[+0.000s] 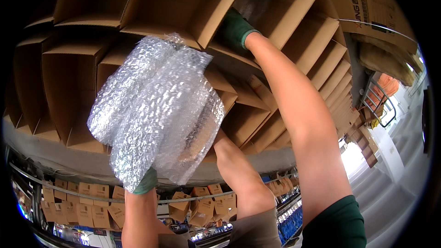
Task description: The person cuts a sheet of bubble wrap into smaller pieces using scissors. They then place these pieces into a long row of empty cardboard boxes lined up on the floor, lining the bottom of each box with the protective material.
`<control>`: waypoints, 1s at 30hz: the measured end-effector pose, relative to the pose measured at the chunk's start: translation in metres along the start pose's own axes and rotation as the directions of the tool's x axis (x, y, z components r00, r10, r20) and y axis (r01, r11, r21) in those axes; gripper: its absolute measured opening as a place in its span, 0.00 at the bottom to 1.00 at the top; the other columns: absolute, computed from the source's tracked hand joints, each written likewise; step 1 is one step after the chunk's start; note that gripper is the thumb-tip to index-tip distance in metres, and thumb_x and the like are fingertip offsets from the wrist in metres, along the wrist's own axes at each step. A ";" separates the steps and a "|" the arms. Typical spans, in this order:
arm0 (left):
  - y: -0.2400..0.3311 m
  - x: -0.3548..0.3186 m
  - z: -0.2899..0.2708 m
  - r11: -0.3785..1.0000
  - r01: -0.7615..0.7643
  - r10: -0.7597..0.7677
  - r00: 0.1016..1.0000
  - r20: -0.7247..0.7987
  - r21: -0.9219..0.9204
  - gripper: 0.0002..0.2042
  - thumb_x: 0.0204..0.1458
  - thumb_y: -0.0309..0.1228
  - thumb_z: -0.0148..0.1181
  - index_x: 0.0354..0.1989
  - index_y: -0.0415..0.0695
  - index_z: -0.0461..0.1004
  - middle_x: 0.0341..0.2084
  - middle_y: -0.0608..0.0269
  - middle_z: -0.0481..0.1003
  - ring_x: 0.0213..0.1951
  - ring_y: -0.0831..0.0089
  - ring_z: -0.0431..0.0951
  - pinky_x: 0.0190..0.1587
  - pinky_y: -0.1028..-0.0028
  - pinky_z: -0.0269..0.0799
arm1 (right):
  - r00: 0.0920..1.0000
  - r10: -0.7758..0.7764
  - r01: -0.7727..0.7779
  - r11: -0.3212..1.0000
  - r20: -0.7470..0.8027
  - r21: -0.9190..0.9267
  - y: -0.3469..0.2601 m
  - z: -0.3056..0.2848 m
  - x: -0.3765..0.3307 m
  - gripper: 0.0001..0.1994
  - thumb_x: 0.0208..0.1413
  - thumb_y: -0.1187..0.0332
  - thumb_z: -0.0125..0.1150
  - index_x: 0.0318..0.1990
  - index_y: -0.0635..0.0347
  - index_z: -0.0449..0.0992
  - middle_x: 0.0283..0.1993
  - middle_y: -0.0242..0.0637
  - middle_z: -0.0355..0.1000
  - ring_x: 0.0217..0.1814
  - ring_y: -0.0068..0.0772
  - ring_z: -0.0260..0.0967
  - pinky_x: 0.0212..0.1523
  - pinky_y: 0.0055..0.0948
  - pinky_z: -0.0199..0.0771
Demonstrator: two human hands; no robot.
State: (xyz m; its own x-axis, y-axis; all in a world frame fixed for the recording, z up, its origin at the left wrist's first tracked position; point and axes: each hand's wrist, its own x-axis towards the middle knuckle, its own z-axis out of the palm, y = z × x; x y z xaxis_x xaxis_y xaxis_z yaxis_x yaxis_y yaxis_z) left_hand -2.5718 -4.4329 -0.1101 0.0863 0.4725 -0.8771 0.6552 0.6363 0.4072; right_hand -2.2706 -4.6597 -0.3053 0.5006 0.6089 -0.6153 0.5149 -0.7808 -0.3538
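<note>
Crinkled clear bubble wrap (151, 96), in a folded or layered bundle, covers the left middle of the view. At its lower edge is my left hand (146, 181) in a green glove, closed on the wrap, its fingers mostly hidden behind it. My right hand (235, 30), also in a green glove, reaches down into an open cardboard box (289, 16) at the top centre. Some clear, shiny film (250, 2) shows just beyond that hand. Its fingers are in shadow, so what they touch cannot be made out.
Many open cardboard boxes (71, 82) stand packed in rows around the wrap and away to the right. My bare leg (239, 165) lies between my arms. Rows of brown cartons (92, 197) are at the bottom. A large printed carton (372, 11) and a metal frame (379, 101) are at right.
</note>
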 end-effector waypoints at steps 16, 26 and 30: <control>0.025 -0.035 0.006 0.968 -0.126 0.221 0.841 0.493 -0.219 0.36 0.61 0.29 0.59 0.75 0.41 0.48 0.62 0.57 0.66 0.59 0.70 0.67 0.60 0.68 0.67 | 0.948 0.121 0.085 0.794 -0.293 0.602 -0.230 -0.121 -0.198 0.20 0.53 0.67 0.69 0.53 0.59 0.73 0.51 0.40 0.72 0.52 0.31 0.70 0.52 0.37 0.74; 0.034 -0.027 -0.008 0.954 -0.003 0.216 0.699 0.682 -0.299 0.35 0.62 0.47 0.60 0.71 0.36 0.58 0.62 0.53 0.69 0.60 0.67 0.69 0.63 0.64 0.66 | 0.953 0.302 -0.219 0.606 0.033 0.764 -0.274 -0.092 -0.209 0.19 0.58 0.69 0.68 0.56 0.64 0.74 0.50 0.43 0.76 0.55 0.32 0.72 0.57 0.34 0.72; 0.037 -0.025 -0.011 0.952 0.105 0.136 0.698 0.703 -0.288 0.27 0.65 0.41 0.59 0.65 0.35 0.66 0.54 0.56 0.75 0.50 0.72 0.76 0.52 0.69 0.75 | 0.938 0.346 -0.203 0.478 0.029 0.855 -0.277 -0.096 -0.203 0.24 0.61 0.66 0.66 0.61 0.64 0.68 0.54 0.44 0.73 0.59 0.31 0.70 0.55 0.32 0.74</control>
State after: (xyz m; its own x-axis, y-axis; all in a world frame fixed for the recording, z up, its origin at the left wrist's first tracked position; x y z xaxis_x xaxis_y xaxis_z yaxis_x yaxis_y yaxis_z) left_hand -2.5574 -4.4142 -0.0704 0.6770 -0.0128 -0.7358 0.4162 0.8313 0.3685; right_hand -2.4486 -4.5538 -0.0146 0.6276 0.2968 -0.7198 -0.4499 -0.6162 -0.6464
